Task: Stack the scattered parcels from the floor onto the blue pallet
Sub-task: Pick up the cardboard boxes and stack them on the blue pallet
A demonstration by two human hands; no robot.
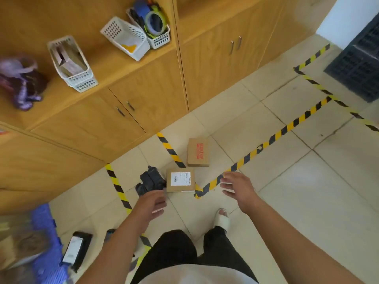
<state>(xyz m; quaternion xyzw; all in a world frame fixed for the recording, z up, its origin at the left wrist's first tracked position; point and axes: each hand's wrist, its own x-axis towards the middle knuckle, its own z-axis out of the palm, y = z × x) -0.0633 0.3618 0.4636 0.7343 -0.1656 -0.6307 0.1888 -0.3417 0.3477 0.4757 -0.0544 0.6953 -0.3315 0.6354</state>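
Held left hand point(152, 203) and right hand point(238, 187) over floor point(287, 191), fingers point(230, 175) loosely spread, gripping nothing, box point(180, 180) between them, bag point(151, 180) just beyond left fingers.

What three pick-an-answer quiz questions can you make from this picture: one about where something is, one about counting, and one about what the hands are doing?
1. Where is the black bag?
A. On the shelf
B. Next to the box with the white label
C. On the blue pallet

2. How many brown boxes lie on the floor in front of the hands?
A. One
B. Two
C. Four

3. What do the left hand and right hand hold?
A. Nothing
B. A box each
C. A roll of tape

Answers:
1 B: the bag lies at the labelled box's left side.
2 B: there is the labelled box and the box with red print.
3 A: both hands reach out empty.
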